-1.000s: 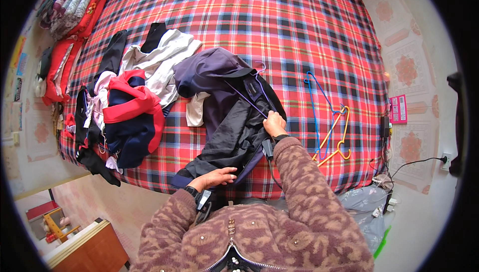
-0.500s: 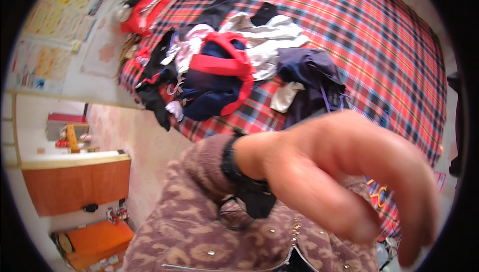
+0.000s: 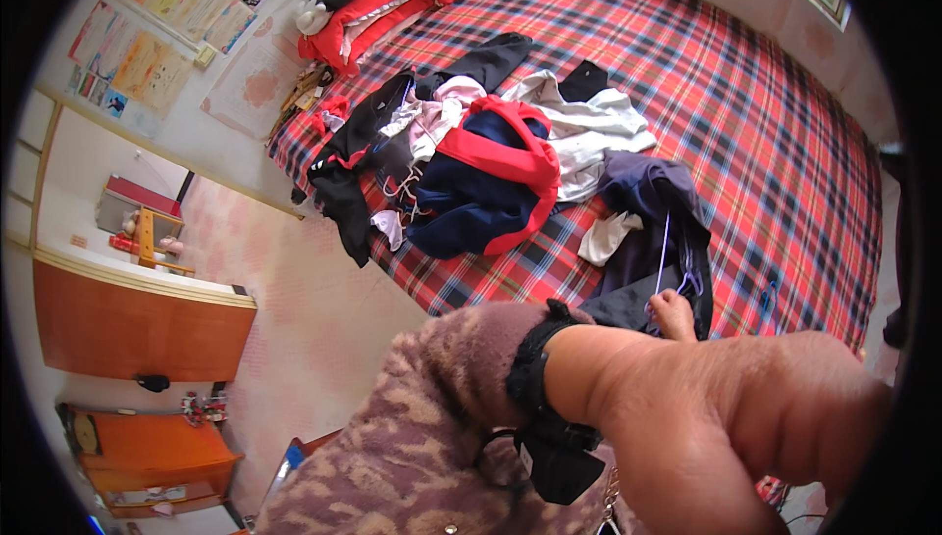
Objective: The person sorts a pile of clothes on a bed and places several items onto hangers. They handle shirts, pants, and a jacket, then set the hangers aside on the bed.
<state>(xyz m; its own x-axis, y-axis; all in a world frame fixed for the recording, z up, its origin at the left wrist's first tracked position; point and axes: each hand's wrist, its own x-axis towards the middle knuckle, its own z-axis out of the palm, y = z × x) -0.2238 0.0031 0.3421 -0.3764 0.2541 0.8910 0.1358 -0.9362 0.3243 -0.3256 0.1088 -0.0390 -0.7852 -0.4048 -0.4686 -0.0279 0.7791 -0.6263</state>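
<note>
My left hand (image 3: 716, 407) looms large and close, reaching across to the right from a brown patterned fleece sleeve with a black band at the wrist. Its thumb points down, while the bent fingers run into the dark rim, so their tips are hidden. Beyond it, partly covered by it, my right hand (image 3: 673, 315) closes its fingers on a thin light-purple clothes hanger (image 3: 664, 251). The hanger lies against a dark purple-grey garment (image 3: 643, 177) at the bed's near side. A cream cloth piece (image 3: 608, 238) sits beside that garment.
On the red plaid bed (image 3: 785, 172) lie a navy and red garment (image 3: 471, 187), a white garment (image 3: 589, 128) and black clothes (image 3: 343, 211). A blue hanger (image 3: 770, 295) rests at the right. Red pillows (image 3: 368, 10) are at the back. An orange desk (image 3: 157, 447) stands left.
The view has shifted, so the bed and clothes sit lower and further right. My left hand has come nearer the camera. My right hand, hidden before, now shows at the purple hanger.
</note>
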